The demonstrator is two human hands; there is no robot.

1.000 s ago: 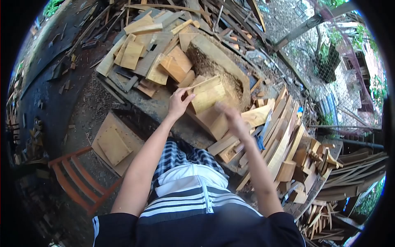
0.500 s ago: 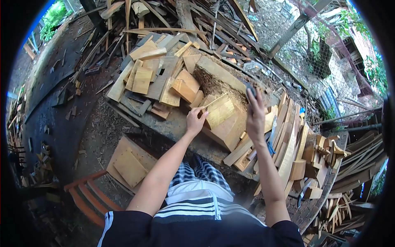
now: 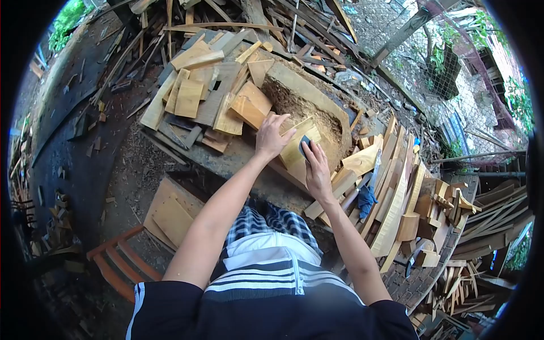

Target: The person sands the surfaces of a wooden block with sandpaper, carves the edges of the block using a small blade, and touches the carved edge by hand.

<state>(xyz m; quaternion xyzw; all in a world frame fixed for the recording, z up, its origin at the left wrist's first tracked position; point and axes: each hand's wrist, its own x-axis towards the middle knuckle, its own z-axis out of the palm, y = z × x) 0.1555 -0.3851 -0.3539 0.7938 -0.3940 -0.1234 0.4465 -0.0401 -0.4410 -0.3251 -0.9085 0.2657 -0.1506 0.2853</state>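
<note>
A pale yellowish wood board point(image 3: 292, 148) lies on a larger wood block near the workbench's front edge. My left hand point(image 3: 272, 136) rests at the board's upper left side, its fingers bent over the edge and the thumb pointing right. In my right hand point(image 3: 317, 165) is a small dark block point(image 3: 305, 146), held against the board's face near its right side. Behind both hands, sawdust point(image 3: 330, 126) fills a hollow in the bench top.
Wood offcuts point(image 3: 188, 97) are stacked at the bench's left. Long strips point(image 3: 396, 192) and a blue cloth point(image 3: 366, 200) lie to the right. A reddish slatted chair point(image 3: 122, 260) and a flat panel point(image 3: 170, 212) stand at lower left. Scrap wood is heaped behind.
My right hand has come down from the right with the dark block, onto the board. My left hand has shifted up slightly along the board's left side.
</note>
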